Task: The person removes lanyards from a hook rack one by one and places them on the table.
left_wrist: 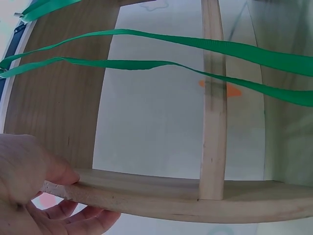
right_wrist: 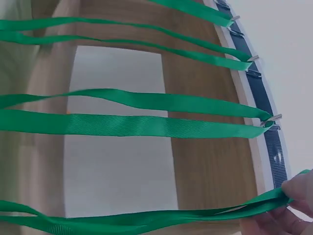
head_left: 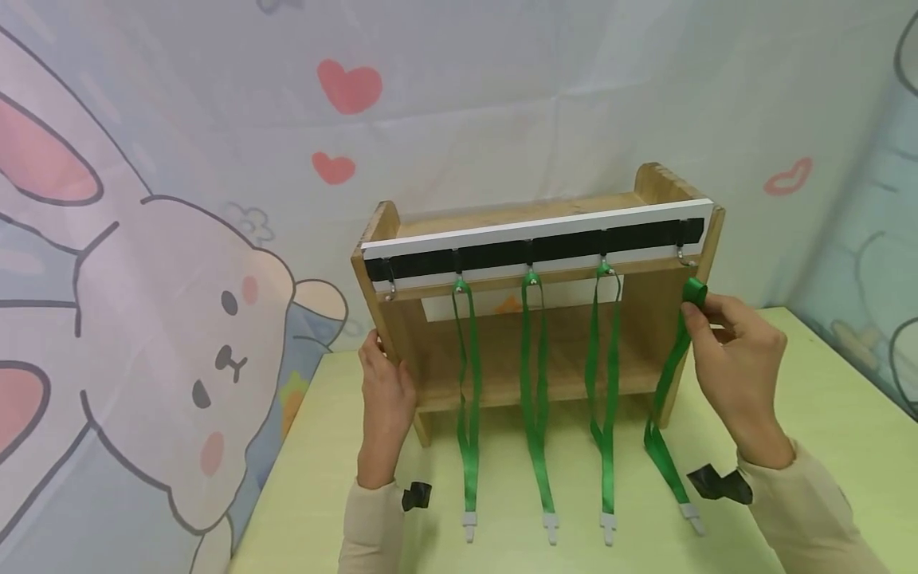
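Pale table (head_left: 301, 510), lanyard clips (head_left: 608, 526) (head view only)

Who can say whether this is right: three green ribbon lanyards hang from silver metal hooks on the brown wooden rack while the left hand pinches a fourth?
"Left" is wrong: the head view shows the right hand pinching the fourth green ribbon lanyard. Three lanyards do hang from silver metal hooks on the brown wooden rack.

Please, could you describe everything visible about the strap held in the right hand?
The strap is a flat green ribbon, seemingly fabric, with a pale clip at its lower end. The right-hand grip pinches its looped top just below the bare rightmost hook. It runs down leftward, then bends right toward the clip.
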Demonstrator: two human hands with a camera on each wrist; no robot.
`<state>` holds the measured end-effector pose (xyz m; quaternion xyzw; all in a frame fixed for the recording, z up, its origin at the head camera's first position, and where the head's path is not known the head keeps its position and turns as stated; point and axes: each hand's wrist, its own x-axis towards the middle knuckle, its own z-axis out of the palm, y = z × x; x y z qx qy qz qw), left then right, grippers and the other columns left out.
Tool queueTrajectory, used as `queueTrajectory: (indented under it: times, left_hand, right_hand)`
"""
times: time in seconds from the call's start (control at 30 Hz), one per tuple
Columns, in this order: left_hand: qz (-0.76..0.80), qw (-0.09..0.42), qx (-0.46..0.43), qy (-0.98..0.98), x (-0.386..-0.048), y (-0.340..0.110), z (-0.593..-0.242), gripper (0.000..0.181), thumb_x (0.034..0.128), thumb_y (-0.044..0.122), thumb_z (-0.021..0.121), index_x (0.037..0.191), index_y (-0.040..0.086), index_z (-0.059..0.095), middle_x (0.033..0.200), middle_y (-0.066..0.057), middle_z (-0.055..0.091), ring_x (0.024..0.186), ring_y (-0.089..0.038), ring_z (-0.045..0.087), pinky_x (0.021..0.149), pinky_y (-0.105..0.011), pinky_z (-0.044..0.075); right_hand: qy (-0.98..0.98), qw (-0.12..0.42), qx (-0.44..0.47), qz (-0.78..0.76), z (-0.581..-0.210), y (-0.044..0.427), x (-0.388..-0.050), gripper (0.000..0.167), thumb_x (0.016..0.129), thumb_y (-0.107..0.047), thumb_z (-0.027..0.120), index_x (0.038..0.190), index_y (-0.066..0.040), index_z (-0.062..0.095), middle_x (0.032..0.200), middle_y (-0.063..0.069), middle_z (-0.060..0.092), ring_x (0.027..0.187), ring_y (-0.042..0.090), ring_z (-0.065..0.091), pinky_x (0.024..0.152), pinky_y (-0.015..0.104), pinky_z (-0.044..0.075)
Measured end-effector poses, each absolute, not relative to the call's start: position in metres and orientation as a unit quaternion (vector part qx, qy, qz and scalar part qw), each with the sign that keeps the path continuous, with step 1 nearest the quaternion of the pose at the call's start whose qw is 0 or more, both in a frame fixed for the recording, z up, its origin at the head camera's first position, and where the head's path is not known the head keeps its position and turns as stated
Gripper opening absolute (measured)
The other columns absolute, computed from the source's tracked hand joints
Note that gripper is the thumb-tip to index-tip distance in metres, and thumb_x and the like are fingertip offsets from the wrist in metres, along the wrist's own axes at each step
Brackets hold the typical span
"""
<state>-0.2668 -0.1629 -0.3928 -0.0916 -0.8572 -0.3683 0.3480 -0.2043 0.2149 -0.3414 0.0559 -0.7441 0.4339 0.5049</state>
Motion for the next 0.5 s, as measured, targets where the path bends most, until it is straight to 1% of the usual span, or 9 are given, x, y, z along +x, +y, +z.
queueTrajectory:
  times: [0.13,0.3,0.4,0.5]
  left_hand:
    - [-0.37,0.347,-0.086,-0.857,-0.269,-0.161,-0.393,0.056,0.0952,-0.013,0.055,0.142,-0.009,0.025,0.128,-0.036,0.041,0.107,-0.056,0.058,0.084,-0.06,0.055]
    - [-0.374,0.338,-0.082,-0.86,-0.267,-0.159,-0.393,0.056,0.0958,-0.012,0.055,0.143,-0.01,0.025,0.13,-0.036,0.04,0.107,-0.056,0.058,0.085,-0.06,0.054]
    - [-0.376,0.338,-0.08,-0.859,-0.266,-0.159,-0.392,0.056,0.0954,-0.012,0.055,0.143,-0.01,0.025,0.13,-0.036,0.04,0.107,-0.056,0.058,0.085,-0.061,0.054]
    - [-0.375,0.344,-0.084,-0.857,-0.266,-0.16,-0.393,0.057,0.0947,-0.013,0.056,0.143,-0.009,0.025,0.128,-0.036,0.041,0.107,-0.056,0.058,0.085,-0.062,0.054]
  right_hand:
    - [-0.753,0.473,0.046,0.455,-0.348,0.218,-0.198,0.012,0.091,0.004,0.07,0.102,0.007,0.075,0.091,0.008,0.074,0.079,-0.011,0.062,0.071,0.005,0.047]
    - [-0.763,0.433,0.03,0.479,-0.353,0.222,-0.187,0.012,0.093,0.001,0.07,0.102,0.005,0.075,0.091,0.0,0.075,0.081,-0.009,0.064,0.072,0.007,0.049]
    - [-0.771,0.4,0.025,0.495,-0.354,0.223,-0.181,0.013,0.094,-0.001,0.069,0.104,0.006,0.075,0.091,-0.006,0.074,0.084,-0.009,0.065,0.073,0.008,0.05]
    - [-0.782,0.361,0.028,0.507,-0.356,0.224,-0.177,0.014,0.095,-0.001,0.067,0.105,0.007,0.073,0.089,-0.014,0.072,0.082,-0.007,0.067,0.074,0.009,0.051]
